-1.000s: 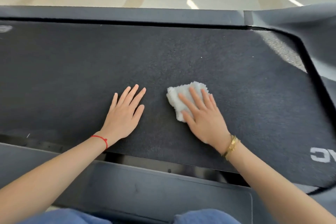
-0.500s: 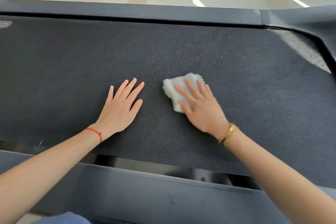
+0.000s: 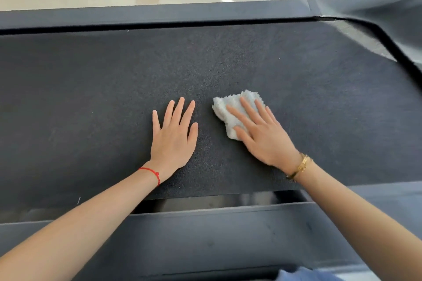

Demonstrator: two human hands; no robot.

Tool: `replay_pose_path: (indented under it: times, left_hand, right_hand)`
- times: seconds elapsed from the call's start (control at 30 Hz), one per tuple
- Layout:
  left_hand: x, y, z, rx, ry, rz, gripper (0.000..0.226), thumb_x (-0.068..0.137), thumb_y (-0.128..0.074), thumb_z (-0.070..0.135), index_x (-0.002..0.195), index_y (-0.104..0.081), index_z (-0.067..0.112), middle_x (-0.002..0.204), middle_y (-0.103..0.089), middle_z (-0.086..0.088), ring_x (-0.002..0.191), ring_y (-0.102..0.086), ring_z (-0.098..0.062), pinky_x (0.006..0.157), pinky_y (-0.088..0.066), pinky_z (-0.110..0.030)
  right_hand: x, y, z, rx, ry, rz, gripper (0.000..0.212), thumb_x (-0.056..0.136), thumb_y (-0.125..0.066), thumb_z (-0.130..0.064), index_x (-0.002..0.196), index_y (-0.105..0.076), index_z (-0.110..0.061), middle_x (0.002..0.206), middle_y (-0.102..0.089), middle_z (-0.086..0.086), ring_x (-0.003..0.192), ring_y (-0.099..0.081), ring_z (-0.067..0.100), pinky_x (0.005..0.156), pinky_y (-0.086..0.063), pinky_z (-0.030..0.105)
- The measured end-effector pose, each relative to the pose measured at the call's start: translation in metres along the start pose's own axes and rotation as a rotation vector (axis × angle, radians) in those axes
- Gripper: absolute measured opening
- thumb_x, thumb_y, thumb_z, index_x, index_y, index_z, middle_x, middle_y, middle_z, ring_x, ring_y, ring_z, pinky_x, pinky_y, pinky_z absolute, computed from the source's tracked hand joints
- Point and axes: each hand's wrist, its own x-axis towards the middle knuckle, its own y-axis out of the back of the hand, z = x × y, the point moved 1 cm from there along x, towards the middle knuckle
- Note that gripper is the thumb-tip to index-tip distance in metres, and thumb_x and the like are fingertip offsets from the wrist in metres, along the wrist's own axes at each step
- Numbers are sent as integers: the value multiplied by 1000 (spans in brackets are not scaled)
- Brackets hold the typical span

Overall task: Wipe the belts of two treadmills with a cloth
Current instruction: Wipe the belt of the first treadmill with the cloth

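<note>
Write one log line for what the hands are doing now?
step: wiping belt | right hand: flat fingers pressing white cloth onto belt | left hand: flat on belt, beside cloth, not touching it

The belt (image 3: 91, 98) lies bare toward its left edge, its far edge and its right end, so a hand could slide freely there. Near the middle, the left hand (image 3: 173, 139) lies flat just beside the cloth (image 3: 230, 109) under the right hand (image 3: 262, 137), leaving a narrow strip between. A raised side rail (image 3: 159, 12) borders the far edge.
</note>
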Motion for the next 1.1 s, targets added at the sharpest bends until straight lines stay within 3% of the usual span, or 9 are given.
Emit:
replay_pose_path:
  times: [0.17, 0.23, 0.43, 0.6, 0.83, 0.9, 0.97, 1.1]
  left_hand:
    - [-2, 3, 3, 12, -8, 5, 59, 102, -17, 44, 159, -10, 29, 166, -9, 1, 153, -4, -21, 121, -2, -58]
    - [-2, 3, 4, 9, -8, 0, 59, 102, -18, 43, 159, -10, 28, 166, -9, 1, 154, -3, -21, 121, -2, -59]
    - [-5, 5, 3, 4, -18, -21, 59, 103, -20, 40, 159, -5, 27, 167, -5, 0, 154, -2, -23, 120, -1, -60]
    - [-9, 10, 1, -19, -27, -48, 59, 104, -22, 39, 159, -5, 27, 167, -3, 0, 154, 1, -23, 120, 0, -59]
    - [-8, 6, 0, -3, -36, -15, 59, 103, -20, 41, 159, -8, 26, 167, -7, -1, 154, -2, -24, 120, -2, -60]
    - [-7, 5, -1, -1, -38, -2, 59, 102, -20, 41, 159, -10, 26, 166, -9, -1, 154, -4, -24, 120, -3, -60]
    - [-8, 4, -1, -1, -35, 6, 59, 103, -20, 40, 159, -11, 25, 166, -10, -2, 153, -5, -24, 120, -3, -60]
    - [-7, 4, 0, -9, -28, 3, 58, 104, -27, 38, 159, -13, 25, 166, -10, -2, 153, -5, -23, 120, -3, -59]
  right_hand:
    - [-5, 21, 55, -41, -425, 59, 52, 105, -25, -42, 155, -13, -38, 166, -3, 2, 151, -1, 33, 122, -1, 47]
    - [-7, 22, 51, -15, -475, 52, 52, 105, -24, -43, 155, -12, -40, 166, -3, 2, 151, 2, 33, 123, 2, 46]
    - [-43, 2, -29, -64, -120, -21, 53, 104, -27, -45, 155, -13, -38, 165, -6, -1, 151, 1, 33, 122, 3, 42]
    - [-84, -7, -56, -17, -82, -43, 54, 103, -22, -51, 154, -5, -45, 165, 6, -11, 151, 15, 18, 123, 9, 36]
    - [-99, 9, 5, -6, -606, 81, 54, 104, -29, -41, 155, -11, -42, 166, -4, 1, 152, 1, 32, 122, -1, 47]
    - [-88, 10, 0, -4, -660, 107, 55, 103, -30, -41, 155, -13, -40, 166, -6, 4, 151, -1, 36, 122, -1, 48]
    - [-78, 3, -24, -54, -554, 92, 56, 103, -31, -42, 155, -12, -39, 166, -5, 4, 150, -2, 37, 122, 0, 47]
    - [-79, -18, -85, -31, -140, -8, 56, 103, -26, -47, 155, -6, -44, 166, 3, -1, 151, 10, 30, 123, 7, 42]
